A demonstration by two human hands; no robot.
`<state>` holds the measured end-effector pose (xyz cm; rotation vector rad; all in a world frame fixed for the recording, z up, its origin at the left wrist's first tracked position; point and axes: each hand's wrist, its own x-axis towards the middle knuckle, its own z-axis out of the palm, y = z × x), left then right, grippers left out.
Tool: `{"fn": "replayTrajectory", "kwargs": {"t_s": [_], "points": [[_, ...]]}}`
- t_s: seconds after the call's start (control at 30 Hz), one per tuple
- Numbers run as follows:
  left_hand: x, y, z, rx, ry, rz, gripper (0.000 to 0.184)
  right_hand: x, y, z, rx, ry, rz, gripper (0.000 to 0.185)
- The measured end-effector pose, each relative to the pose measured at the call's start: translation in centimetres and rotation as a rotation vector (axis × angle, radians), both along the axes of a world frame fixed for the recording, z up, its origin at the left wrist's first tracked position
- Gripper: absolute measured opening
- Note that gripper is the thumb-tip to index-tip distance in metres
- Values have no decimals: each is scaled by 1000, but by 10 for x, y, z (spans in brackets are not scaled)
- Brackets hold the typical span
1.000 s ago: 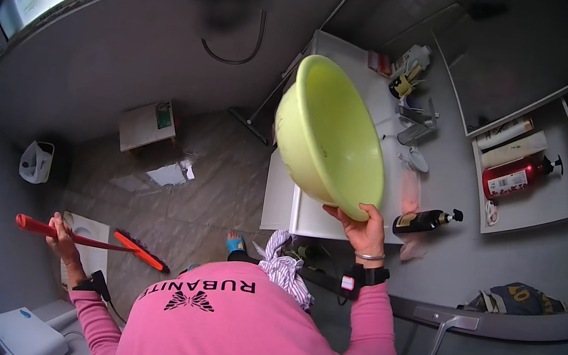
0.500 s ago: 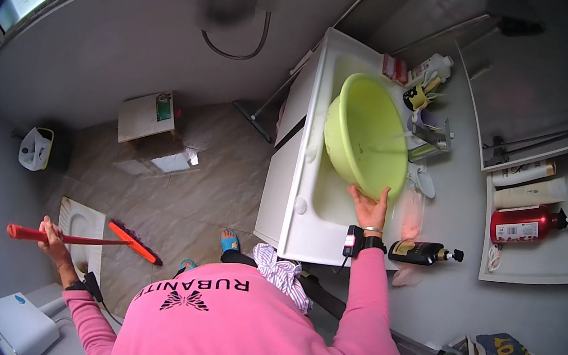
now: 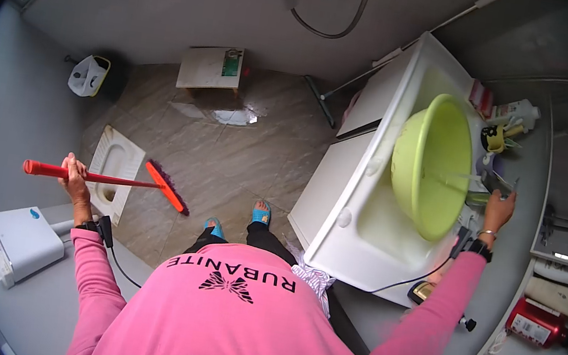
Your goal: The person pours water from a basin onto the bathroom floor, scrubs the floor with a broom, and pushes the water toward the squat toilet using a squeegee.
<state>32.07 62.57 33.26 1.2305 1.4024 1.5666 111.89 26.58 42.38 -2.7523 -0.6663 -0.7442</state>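
My left hand (image 3: pixel 74 181) is wrapped round the red handle of a broom (image 3: pixel 125 182), whose orange head with dark bristles rests near the floor. My right hand (image 3: pixel 498 211) is at the faucet (image 3: pixel 493 184) behind the sink, its fingers closed on the lever. From the spout a thin stream of water runs into a yellow-green basin (image 3: pixel 421 168). The basin stands tilted in the white sink (image 3: pixel 373 223). Part of the faucet is hidden by my fingers.
A squat toilet (image 3: pixel 117 158) is set in the tiled floor. Beyond stand a small stool (image 3: pixel 210 69), a bin (image 3: pixel 88 76) and a floor squeegee (image 3: pixel 321 101). Bottles and a yellow-black cup (image 3: pixel 494 138) line the counter. An open cabinet holds a red pump bottle (image 3: pixel 536 323).
My right hand has left the basin's near rim and reached across to the faucet. The left hand still grips the broom. The whole view has shifted.
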Motion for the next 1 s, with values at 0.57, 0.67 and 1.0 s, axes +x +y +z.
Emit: {"fn": "replayTrajectory", "kwargs": {"t_s": [0.57,0.67,1.0], "points": [[-11,58,5,-25,8,155,32,47,35,25,-165,144,-25,45],[-18,99,2,-10,1,161,32,-97,137,88,312,307,210,40],[-102,188,-85,62,-145,-81,11,-232,316,-55,-236,696,709,40]]}}
